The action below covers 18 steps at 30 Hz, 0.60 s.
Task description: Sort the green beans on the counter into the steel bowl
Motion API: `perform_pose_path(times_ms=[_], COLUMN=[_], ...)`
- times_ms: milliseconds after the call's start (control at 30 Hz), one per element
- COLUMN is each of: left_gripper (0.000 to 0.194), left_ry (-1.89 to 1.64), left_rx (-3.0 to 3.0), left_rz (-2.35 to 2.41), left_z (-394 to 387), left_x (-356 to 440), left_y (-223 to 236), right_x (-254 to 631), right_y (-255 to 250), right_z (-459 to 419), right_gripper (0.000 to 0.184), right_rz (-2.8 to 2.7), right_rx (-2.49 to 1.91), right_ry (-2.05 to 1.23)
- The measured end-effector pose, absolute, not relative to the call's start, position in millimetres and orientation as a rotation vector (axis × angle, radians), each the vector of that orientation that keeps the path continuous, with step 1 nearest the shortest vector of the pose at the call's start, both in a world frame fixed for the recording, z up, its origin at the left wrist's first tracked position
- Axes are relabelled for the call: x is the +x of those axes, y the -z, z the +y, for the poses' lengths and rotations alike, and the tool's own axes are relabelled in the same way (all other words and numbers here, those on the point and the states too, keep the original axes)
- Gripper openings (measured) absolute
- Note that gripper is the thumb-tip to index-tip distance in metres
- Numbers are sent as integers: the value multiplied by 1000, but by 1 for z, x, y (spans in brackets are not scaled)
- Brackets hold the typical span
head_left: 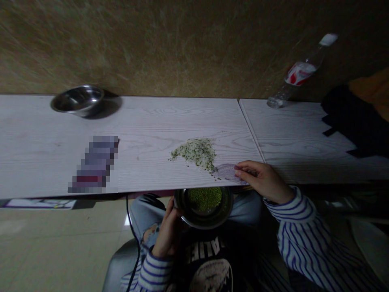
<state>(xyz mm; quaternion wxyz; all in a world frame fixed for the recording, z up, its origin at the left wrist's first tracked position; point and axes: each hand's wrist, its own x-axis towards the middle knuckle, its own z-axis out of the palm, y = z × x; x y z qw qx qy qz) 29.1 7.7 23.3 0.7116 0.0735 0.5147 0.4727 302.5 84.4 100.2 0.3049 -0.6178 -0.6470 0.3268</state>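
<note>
My left hand (170, 232) is closed on the rim of a metal bowl (204, 223), held over my lap just below the table edge. Green mung beans (205, 198) lie in that bowl. Between the thumb and fingers of my right hand (263, 178) is a clear, purplish plastic protractor (227, 172), its curved edge toward the pile. A spread of white grains mixed with green beans (196, 153) lies on the table in front of me, and the protractor's left tip touches its lower right side. Some loose beans are scattered between the pile and the table edge.
A second metal bowl (78, 101) stands at the back left of the white wooden table (146, 162). Nearer on the left lies a pixelated flat object (94, 164). A plastic bottle (299, 74) stands at the back right, beside a dark cloth item (355, 117). A seam crosses the tabletop.
</note>
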Motion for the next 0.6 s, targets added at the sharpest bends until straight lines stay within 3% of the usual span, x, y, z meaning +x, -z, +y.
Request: perform_pose_path(times_ms=[600], left_gripper=[52], left_ry=[-1044], left_rx=[164], left_rz=[1147], left_z=[5], left_x=[27], left_y=[-19], right_x=[287], right_y=[-105], right_z=[81], right_gripper=[15], right_rz=[-1793], right_rx=[-1568], right_ry=[-921])
